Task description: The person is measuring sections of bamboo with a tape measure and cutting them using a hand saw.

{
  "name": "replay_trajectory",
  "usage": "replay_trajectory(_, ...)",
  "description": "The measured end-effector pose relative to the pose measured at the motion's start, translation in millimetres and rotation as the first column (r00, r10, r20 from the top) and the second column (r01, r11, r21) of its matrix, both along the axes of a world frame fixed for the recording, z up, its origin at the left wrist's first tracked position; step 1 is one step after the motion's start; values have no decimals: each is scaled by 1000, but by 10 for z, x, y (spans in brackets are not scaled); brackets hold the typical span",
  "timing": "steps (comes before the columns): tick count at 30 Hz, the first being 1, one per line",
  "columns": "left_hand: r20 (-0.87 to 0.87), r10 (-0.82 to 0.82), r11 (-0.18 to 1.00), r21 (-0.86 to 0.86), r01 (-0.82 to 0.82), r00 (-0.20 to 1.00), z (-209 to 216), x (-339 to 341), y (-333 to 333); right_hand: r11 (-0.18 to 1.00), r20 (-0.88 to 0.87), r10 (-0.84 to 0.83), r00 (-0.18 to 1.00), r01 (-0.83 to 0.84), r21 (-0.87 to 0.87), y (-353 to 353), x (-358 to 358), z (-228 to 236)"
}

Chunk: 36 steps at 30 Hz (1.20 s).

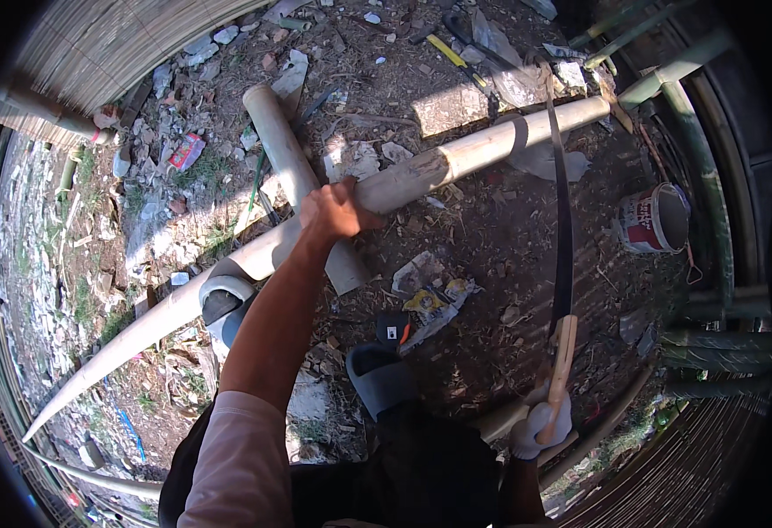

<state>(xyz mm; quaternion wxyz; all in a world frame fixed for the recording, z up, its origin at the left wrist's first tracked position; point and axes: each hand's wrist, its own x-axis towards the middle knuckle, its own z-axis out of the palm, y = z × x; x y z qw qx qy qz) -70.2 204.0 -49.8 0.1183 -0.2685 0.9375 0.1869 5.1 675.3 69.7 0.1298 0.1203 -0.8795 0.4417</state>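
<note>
resting the bare left hand [340,209] on a long pale pole [408,180], curled closed over the upper side; cannot tell how far around the underside. lying slantwise in front of the feet, over a shorter log [280,145] just beside that hand, reaching to the upper right and narrowing toward the lower left; overlapped in view by a grey shoe [226,290], seemingly set on it, though cannot tell with how much weight. judging by length and girth, likely stiff and fairly heavy, not fragile; being round and smooth-looking, probably apt to roll or slide on so round a support. best pinned from above with a broad palm close to the log, to avoid tipping; for lifting, better taken near the middle with both hands, for balance. closing the white-gloved right hand [544,427] around the wooden handle [561,356] of a long-bladed tool [564,229], probably a saw, with no gap visible in the grip. likely light and somewhat springy in the slim dark blade, liable to bend if twisted, presumably sharp along one edge; best held only by the handle. crossing the pole in view, but cannot tell whether touching.
</note>
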Motion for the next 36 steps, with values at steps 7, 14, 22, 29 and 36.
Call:
replay_trajectory(7, -67, 41, 990, 138, -31, 997, 385, -37, -11, 922, -57, -142, 988, 153, 355, 460, 436, -684)
replay_trajectory(14, -395, -21, 991, 113, 72, 918, 334, 221, 57, 733, 329, 98, 939, -292, 614, 422, 458, -1180)
replay_trajectory(22, -624, 17, 1000, 6, -17, 781, 287, 523, 429, 632, 440, 227, 869, -475, 612, 493, 464, -1443)
replay_trajectory(29, -381, 75, 997, 28, -70, 922, 472, 453, 321, 720, 482, 142, 865, -424, 550, 503, 407, -1155)
replay_trajectory(36, -265, -338, 937, -3, 350, 903, 1015, 569, -119, 848, 309, 251, 918, -362, 387, -448, -55, -956)
